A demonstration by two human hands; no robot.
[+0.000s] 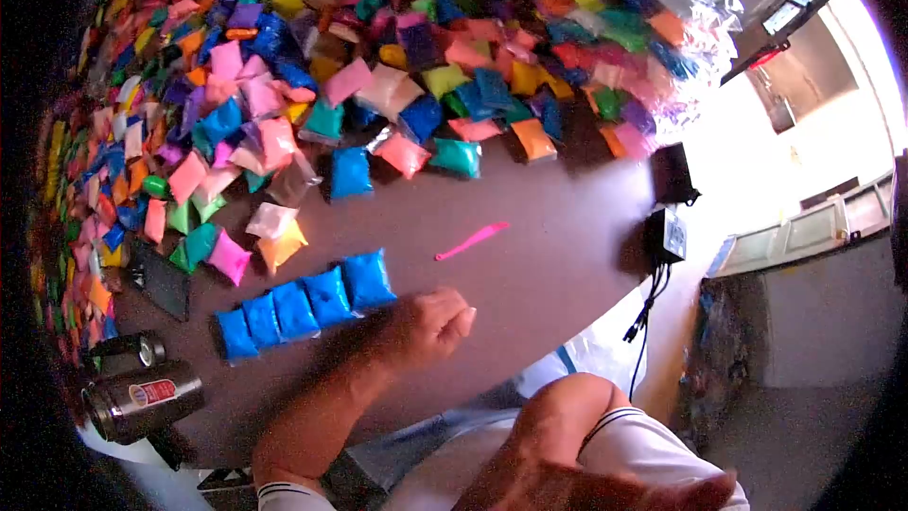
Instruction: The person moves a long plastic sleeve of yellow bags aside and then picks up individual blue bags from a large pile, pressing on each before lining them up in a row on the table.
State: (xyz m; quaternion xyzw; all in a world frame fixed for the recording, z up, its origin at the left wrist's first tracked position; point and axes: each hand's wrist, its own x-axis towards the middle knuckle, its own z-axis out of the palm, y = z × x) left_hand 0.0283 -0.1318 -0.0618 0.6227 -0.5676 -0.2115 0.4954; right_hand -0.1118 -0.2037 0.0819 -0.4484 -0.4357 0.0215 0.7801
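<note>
Left hand [435, 322] rests on the table [530, 274] w/ fingers curled in loosely, holding nothing I can see, just right of a row of four blue packets [305, 306] laid side by side. Right hand [605, 490] lies low on the lap near the knee, half cut off by the frame edge; can't tell if it's wide or closed. Looks like the sorting step: blues lined up by colour, between picks. Next move prob. calls for a reach across to the loose blue packet [350, 172] at the edge of the big mixed pile [378, 57]. A pink strip [473, 240] lies alone; what it is, unclear. Flask [142, 402] at left is partly dark; far pile blurs.
</note>
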